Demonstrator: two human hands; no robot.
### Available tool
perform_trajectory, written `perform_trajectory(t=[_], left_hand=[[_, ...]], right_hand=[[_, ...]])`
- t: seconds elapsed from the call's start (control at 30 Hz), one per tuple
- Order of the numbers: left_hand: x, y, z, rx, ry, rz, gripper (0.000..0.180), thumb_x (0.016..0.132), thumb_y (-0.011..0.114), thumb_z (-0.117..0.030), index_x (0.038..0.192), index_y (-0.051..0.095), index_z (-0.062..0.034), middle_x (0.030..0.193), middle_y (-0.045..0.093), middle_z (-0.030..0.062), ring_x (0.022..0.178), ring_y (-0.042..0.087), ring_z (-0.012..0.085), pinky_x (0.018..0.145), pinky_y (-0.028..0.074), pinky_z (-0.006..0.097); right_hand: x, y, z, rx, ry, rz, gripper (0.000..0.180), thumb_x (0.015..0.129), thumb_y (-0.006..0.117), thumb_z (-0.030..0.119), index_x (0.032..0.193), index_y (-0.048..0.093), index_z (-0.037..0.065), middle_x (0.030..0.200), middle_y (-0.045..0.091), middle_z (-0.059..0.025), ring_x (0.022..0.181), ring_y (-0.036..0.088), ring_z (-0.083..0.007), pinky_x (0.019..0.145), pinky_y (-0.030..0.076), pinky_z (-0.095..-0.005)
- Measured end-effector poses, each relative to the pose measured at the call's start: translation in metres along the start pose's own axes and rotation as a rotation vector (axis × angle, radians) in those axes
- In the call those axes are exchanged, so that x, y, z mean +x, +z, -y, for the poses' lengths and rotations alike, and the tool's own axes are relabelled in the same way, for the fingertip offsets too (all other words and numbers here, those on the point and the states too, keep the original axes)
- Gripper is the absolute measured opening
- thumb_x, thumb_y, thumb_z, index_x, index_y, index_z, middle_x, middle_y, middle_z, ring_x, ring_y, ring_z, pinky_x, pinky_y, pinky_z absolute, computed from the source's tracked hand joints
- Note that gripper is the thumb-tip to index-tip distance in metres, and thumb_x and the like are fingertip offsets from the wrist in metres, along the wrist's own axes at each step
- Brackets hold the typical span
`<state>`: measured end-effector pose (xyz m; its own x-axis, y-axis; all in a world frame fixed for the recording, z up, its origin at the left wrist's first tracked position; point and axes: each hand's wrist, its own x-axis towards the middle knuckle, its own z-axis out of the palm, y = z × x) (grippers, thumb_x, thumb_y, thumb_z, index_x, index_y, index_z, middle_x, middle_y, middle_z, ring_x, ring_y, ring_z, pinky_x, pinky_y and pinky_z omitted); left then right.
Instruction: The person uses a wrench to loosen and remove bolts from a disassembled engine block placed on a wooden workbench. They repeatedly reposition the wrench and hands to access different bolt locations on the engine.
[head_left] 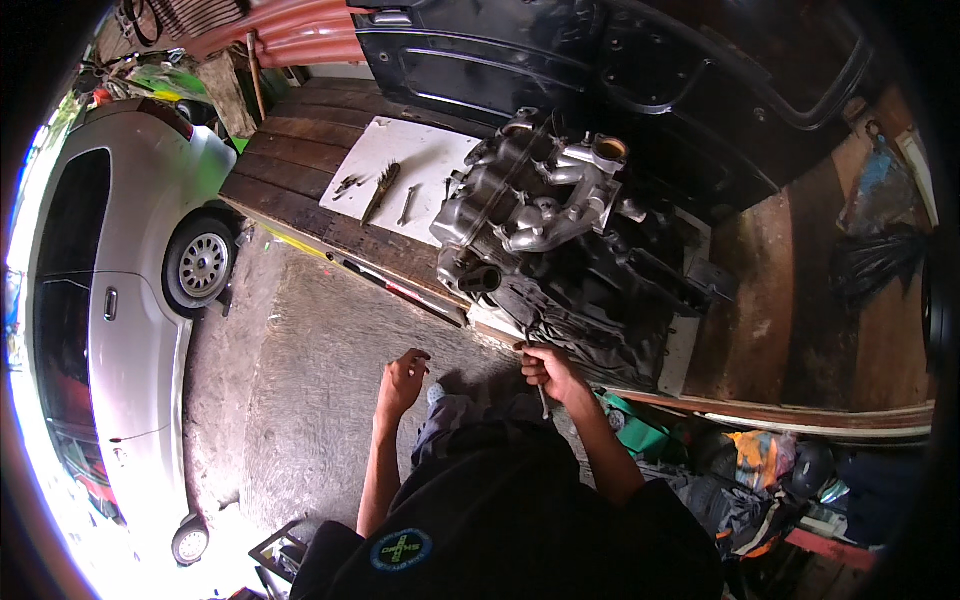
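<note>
My right hand [548, 368] is closed around a slim metal wrench [544, 402], whose ends stick out above and below the fist. It is in front of the bench edge, just short of the engine. My left hand [404, 375] hangs in the air to the left, fingers loosely bent and apart, with nothing seen in it. On the bench sits a greasy engine [490, 200] with a silvery intake manifold [570, 215] on top. Beside it, a white board [350, 190] carries a dirty brush [381, 190], a small wrench [408, 205] and some small dark parts [348, 184].
The wooden bench [290, 140] runs across ahead of me, with a black vehicle panel [640, 80] leaning behind it. A silver car [130, 260] stands at left. Black plastic bags [875, 262] lie at far right. Below the bench, at right, are a green container [635, 430] and cluttered bags [750, 470].
</note>
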<state>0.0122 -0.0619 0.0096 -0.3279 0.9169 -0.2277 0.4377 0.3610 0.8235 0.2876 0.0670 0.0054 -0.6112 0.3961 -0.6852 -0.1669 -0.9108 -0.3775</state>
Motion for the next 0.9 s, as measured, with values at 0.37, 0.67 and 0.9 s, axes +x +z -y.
perform_trajectory(t=[0.37, 0.67, 0.9], left_hand=[[0.011, 0.005, -0.018, -0.001, 0.063, 0.028, 0.018, 0.093, 0.053, -0.014, 0.102, 0.065, -0.0030, 0.080, 0.069, 0.0144, 0.080, 0.069, 0.0241, 0.072, 0.051, 0.035], [0.013, -0.002, -0.009, 0.014, 0.046, 0.013, 0.020, 0.093, 0.052, -0.014, 0.102, 0.066, -0.0031, 0.078, 0.069, 0.0132, 0.078, 0.070, 0.0228, 0.072, 0.052, 0.035], [0.012, -0.009, -0.006, -0.005, 0.076, 0.029, 0.019, 0.093, 0.051, -0.013, 0.100, 0.065, -0.0023, 0.078, 0.069, 0.0157, 0.078, 0.070, 0.0280, 0.071, 0.053, 0.037]], right_hand=[[-0.002, 0.007, 0.027, -1.040, -0.510, -0.278, 0.013, 0.095, 0.055, 0.015, 0.094, 0.059, 0.002, 0.067, 0.051, -0.0028, 0.058, 0.048, -0.0103, 0.055, 0.048, -0.0300], [0.017, -0.019, 0.019, -1.392, -1.072, -0.459, 0.016, 0.090, 0.059, 0.011, 0.100, 0.065, 0.000, 0.085, 0.065, -0.0213, 0.081, 0.062, -0.0407, 0.070, 0.049, -0.0457], [0.005, 0.001, 0.019, -1.338, -1.033, -0.668, 0.018, 0.089, 0.062, 0.011, 0.103, 0.069, 0.003, 0.087, 0.068, -0.0183, 0.079, 0.066, -0.0350, 0.069, 0.051, -0.0404]])
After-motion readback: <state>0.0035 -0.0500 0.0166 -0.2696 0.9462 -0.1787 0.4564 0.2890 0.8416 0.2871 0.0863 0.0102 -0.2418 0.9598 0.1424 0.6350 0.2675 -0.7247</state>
